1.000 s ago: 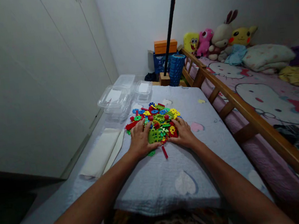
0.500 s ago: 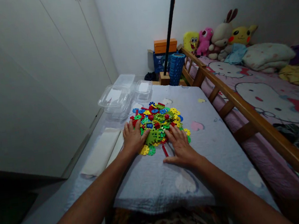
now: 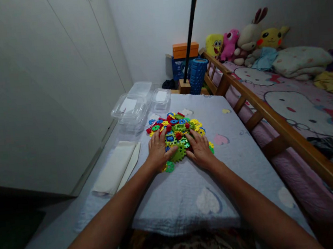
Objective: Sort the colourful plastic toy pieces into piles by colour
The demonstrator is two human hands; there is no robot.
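**Many gear-toothed plastic pieces (image 3: 180, 127) in one loose heap**

Red, yellow, green and blue, the heap sits between the left-hand grip (image 3: 158, 151) and the right-hand grip (image 3: 200, 148). Both are spread, palms down, fingers at its sides; the left thumb lies over a lime-green notched plate (image 3: 179, 153). Whether either pinches a piece underneath, I cannot tell. A round green toothed disc (image 3: 169, 166) lies at the heap's near edge, beside the left wrist, where the heel of the hand could brush it away. Pressing inward too hard would probably make the loose upper pieces slide off the far side. The surface (image 3: 176, 214), draped in pale blue heart-printed cloth, could ruck up under dragging palms. To the left lie a folded cream cloth (image 3: 116, 167) and, farther off, clear plastic containers (image 3: 129, 114), which a wide sweep might knock.
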